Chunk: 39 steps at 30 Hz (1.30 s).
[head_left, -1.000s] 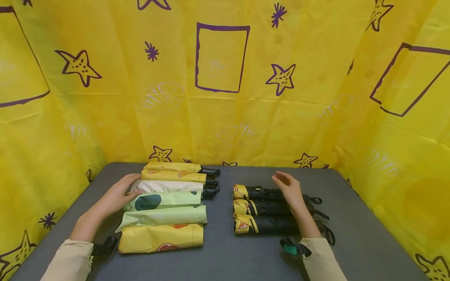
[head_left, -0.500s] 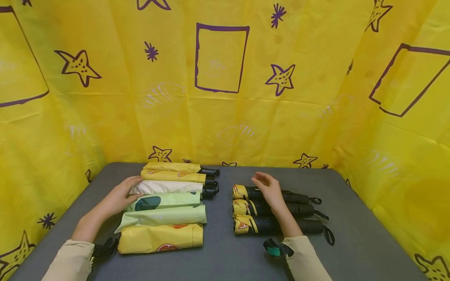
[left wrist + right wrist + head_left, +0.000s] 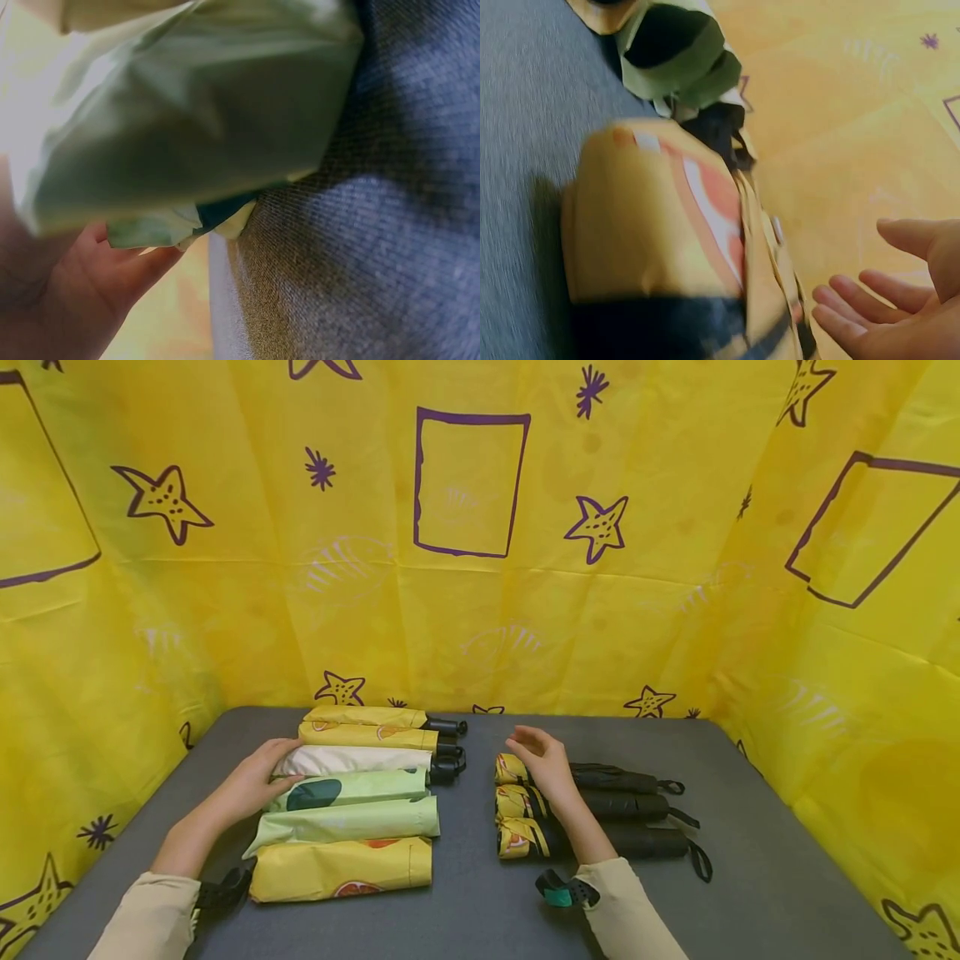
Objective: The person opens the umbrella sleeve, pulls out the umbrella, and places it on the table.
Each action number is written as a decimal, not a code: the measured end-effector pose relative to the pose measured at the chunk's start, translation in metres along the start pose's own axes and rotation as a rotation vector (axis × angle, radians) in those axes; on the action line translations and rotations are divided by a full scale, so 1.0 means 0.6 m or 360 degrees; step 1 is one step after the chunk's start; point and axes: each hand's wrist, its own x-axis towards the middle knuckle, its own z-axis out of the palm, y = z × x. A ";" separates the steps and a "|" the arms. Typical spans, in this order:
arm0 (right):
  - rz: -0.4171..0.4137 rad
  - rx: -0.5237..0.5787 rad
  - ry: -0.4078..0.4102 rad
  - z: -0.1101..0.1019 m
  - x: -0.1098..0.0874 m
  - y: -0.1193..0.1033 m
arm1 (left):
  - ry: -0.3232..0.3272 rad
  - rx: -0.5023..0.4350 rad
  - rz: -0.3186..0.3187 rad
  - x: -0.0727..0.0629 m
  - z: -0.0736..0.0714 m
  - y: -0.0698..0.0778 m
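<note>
Two columns of folded umbrellas lie on the table. On the left, my left hand rests at the ends of a white umbrella and a green umbrella with dark spots, fingers extended and thumb apart. A pale green umbrella partly covers that hand in the left wrist view. My right hand, fingers loosely bent and holding nothing, hovers above the yellow ends of several black-and-yellow umbrellas. The right wrist view shows its spread fingers apart from a yellow umbrella end.
Yellow umbrellas with fruit prints lie at the back and front of the left column. Black wrist loops stick out rightward from the right column. Yellow patterned cloth walls the grey table at the back and sides.
My right hand has moved left, from above the middle of the black umbrellas to their yellow ends. The left hand has barely moved, and the umbrellas lie as before.
</note>
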 end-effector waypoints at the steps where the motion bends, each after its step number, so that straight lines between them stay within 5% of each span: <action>1: 0.0004 0.0000 -0.0011 0.005 -0.001 0.000 | 0.0006 0.0007 0.0001 0.000 0.000 0.000; 19: -0.0043 0.0027 -0.0177 0.080 -0.014 -0.032 | 0.0058 0.0017 -0.0005 0.001 0.004 -0.003; 39: -0.0041 -0.0084 -0.0224 0.137 -0.011 0.002 | 0.0029 -0.0034 -0.0099 0.001 0.003 0.000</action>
